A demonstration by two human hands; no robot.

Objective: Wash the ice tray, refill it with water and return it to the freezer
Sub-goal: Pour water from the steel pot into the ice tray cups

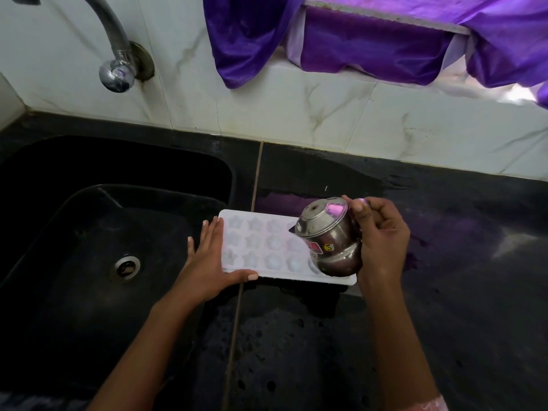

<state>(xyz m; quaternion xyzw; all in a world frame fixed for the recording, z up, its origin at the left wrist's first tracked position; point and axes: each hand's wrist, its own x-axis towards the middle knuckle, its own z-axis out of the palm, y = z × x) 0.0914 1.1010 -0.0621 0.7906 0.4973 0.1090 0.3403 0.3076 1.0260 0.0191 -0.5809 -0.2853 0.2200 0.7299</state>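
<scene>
A white ice tray (261,244) with star and round moulds lies flat on the black counter, just right of the sink. My left hand (207,262) rests against its left end, fingers straight along the edge and thumb under the near rim. My right hand (382,238) grips a small lidded steel jug (329,235) by its handle. The jug is tilted left, spout down, over the tray's right moulds. I cannot make out any stream of water.
A black sink (98,232) with a round drain (127,266) lies to the left. A chrome tap (117,69) juts from the marble-tiled wall above it. The black counter (444,277) looks wet. Purple curtains (370,40) hang at the back right.
</scene>
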